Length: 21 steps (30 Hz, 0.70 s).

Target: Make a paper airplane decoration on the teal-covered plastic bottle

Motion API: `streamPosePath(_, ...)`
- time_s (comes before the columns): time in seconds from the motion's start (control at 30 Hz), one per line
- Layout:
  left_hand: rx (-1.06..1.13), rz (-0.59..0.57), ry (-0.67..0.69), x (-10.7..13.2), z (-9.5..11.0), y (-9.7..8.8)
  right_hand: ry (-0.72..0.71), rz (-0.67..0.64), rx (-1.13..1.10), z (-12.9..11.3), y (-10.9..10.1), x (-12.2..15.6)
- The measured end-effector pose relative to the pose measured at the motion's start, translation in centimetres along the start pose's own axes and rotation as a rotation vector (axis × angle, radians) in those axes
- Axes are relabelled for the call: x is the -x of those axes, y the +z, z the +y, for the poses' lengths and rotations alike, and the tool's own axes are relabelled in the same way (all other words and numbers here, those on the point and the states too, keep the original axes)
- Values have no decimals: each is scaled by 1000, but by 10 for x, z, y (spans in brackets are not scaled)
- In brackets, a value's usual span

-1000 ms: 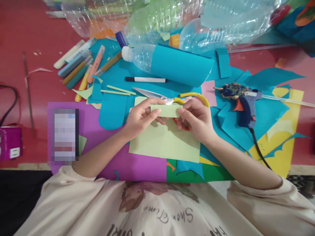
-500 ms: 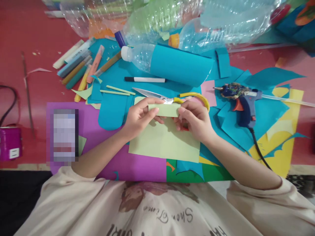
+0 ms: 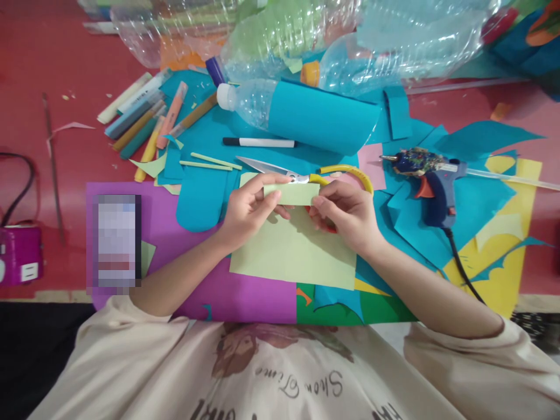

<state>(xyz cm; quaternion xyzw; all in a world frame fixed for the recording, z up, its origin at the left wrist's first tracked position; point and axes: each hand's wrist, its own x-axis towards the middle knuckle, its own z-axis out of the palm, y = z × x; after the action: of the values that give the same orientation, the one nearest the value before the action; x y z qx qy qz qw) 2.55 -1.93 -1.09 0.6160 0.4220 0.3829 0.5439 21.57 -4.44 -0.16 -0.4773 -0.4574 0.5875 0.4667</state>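
Between my two hands is a small pale green paper strip (image 3: 292, 195). My left hand (image 3: 250, 209) pinches its left end, thumb in front. At the right end, the thumb and fingers of my right hand (image 3: 349, 211) close on the strip. Beneath lies a larger pale green paper sheet (image 3: 293, 251). Scissors with yellow handles (image 3: 345, 170) rest just beyond my hands, blades pointing left; my right hand partly covers the handles. A bit of red shows under my right fingers, too hidden to name.
A clear bottle wrapped in blue paper (image 3: 321, 114) lies beyond a marker (image 3: 262, 142). Larger plastic bottles (image 3: 394, 52) line the back. At right is a glue gun (image 3: 437, 181) with its cord; at left, several markers (image 3: 140, 114) and a blurred phone (image 3: 116, 240).
My right thumb and fingers have shifted slightly left and down at the strip's right end. My left hand keeps its pinch. The whole view has drifted a little.
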Motion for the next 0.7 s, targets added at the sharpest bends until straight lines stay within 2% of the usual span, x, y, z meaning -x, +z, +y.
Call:
streamPosePath(0.27, 6, -84, -22, 1, -1, -2, 44, 14, -24, 1, -2, -2)
streamPosePath(0.7, -81, -72, 75, 3, -14, -9, 63, 35, -83, 2, -3, 0)
